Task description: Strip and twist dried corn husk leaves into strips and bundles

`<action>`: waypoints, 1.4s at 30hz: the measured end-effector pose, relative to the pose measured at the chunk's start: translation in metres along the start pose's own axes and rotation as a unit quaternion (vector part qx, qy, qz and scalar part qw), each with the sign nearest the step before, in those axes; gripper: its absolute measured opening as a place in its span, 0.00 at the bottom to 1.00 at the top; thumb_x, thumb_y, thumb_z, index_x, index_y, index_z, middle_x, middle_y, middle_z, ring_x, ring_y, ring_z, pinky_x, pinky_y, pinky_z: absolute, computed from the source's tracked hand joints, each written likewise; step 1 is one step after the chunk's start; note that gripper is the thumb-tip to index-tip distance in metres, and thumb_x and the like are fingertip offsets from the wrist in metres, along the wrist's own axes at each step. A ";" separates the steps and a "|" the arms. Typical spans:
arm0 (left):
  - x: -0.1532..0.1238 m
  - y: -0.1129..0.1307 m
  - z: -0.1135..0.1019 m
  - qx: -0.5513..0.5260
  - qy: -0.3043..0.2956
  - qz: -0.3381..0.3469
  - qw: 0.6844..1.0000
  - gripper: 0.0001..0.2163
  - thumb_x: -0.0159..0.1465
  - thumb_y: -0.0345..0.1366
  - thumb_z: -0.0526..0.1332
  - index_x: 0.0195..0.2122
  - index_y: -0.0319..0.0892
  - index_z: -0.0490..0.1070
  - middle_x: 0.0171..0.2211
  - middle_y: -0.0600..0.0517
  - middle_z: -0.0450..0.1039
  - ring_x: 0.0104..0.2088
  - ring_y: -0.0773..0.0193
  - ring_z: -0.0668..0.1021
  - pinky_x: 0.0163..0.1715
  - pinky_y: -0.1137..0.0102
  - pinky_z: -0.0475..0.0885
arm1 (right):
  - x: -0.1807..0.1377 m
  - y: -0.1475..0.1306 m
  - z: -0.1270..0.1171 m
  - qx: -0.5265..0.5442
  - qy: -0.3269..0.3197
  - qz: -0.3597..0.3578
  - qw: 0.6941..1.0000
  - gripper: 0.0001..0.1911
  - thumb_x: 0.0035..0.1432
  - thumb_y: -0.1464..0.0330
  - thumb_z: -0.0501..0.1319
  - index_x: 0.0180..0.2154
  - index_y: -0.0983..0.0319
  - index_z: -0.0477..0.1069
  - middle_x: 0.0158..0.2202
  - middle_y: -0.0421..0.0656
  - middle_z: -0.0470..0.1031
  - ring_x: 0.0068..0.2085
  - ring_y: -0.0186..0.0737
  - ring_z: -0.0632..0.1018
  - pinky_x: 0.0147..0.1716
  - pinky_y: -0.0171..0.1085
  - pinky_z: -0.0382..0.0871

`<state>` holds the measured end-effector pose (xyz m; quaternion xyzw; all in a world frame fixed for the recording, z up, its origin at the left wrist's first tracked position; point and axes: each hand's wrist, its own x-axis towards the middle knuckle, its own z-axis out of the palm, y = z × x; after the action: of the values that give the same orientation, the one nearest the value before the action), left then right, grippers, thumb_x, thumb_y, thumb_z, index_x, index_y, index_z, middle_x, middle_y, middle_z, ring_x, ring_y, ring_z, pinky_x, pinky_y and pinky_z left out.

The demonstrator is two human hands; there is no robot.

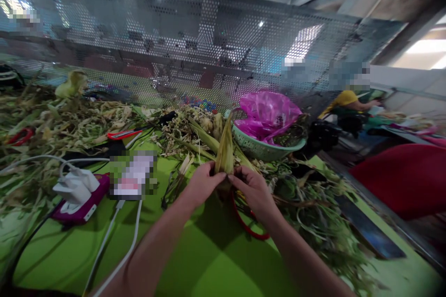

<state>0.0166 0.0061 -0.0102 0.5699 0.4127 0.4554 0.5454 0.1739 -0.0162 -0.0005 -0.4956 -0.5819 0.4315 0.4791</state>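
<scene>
Held: one folded husk [225, 151], yellowish green, upright, tapering to a tip above the grip. Clamped at its lower end by left hand [202, 184] and right hand [256, 190] together, thumb tips close to each other at the front.

Below and just right of the grip: one red loop handle [259, 235], partly behind the right hand, over green tabletop [195, 260].

Beyond the grip, to the right: one pale green basket [278, 152], perforated, with magenta plastic bag [266, 113] in it.

Right of the grip: tangled greenery [313, 222]; past it, one dark flat strip [369, 227]. Far right: red surface [404, 178]; farther back, person in a yellow sleeve [343, 101].

Left of the grip: one phone-like device [134, 178], blurred out, with white cables [137, 232] running nearward; next, one magenta power strip [78, 213] bearing white plugs [76, 185].

Beyond the grip, to the left: one red-handled tool [123, 134]; behind, heaped dry leaves [69, 116]. Farthest back: one perforated metal panel [156, 32], spanning most of the width.
</scene>
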 end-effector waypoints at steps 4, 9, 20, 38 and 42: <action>0.000 -0.001 -0.001 0.020 0.000 0.005 1.000 0.11 0.57 0.30 0.61 0.41 0.37 0.75 0.39 0.44 0.80 0.38 0.58 0.78 0.41 0.66 0.73 | 0.000 0.002 0.000 -0.026 0.004 -0.008 1.000 0.12 0.50 0.59 0.68 0.28 0.60 0.72 0.26 0.40 0.72 0.30 0.41 0.71 0.33 0.39 0.65; -0.001 -0.001 0.000 0.028 0.013 0.001 1.000 0.10 0.56 0.30 0.61 0.39 0.37 0.76 0.38 0.45 0.80 0.37 0.58 0.78 0.40 0.66 0.73 | -0.002 0.000 0.001 -0.025 -0.006 -0.008 1.000 0.11 0.51 0.60 0.66 0.28 0.60 0.72 0.26 0.40 0.71 0.30 0.41 0.70 0.32 0.39 0.64; 0.000 0.000 0.000 0.076 0.020 0.013 0.997 0.10 0.58 0.32 0.60 0.41 0.39 0.74 0.39 0.45 0.79 0.38 0.57 0.78 0.41 0.65 0.72 | -0.002 0.000 0.003 -0.023 0.013 -0.008 1.000 0.12 0.51 0.59 0.67 0.28 0.60 0.71 0.26 0.39 0.71 0.30 0.41 0.70 0.33 0.39 0.64; -0.001 0.002 -0.001 -0.011 -0.015 0.017 1.000 0.10 0.58 0.30 0.60 0.40 0.38 0.74 0.39 0.46 0.79 0.38 0.59 0.78 0.39 0.68 0.73 | -0.005 -0.003 0.006 0.014 0.010 -0.006 1.000 0.09 0.53 0.60 0.66 0.29 0.59 0.71 0.27 0.40 0.70 0.31 0.41 0.69 0.32 0.38 0.63; -0.001 0.002 -0.002 0.038 0.002 0.030 0.999 0.09 0.57 0.29 0.60 0.40 0.38 0.74 0.39 0.45 0.79 0.38 0.58 0.78 0.40 0.66 0.73 | -0.005 -0.004 0.004 -0.017 0.016 -0.019 1.000 0.10 0.52 0.60 0.67 0.29 0.59 0.71 0.26 0.39 0.70 0.30 0.40 0.69 0.32 0.38 0.63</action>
<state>0.0143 0.0057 -0.0080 0.6016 0.4136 0.4564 0.5087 0.1691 -0.0213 0.0019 -0.4994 -0.5908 0.4044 0.4879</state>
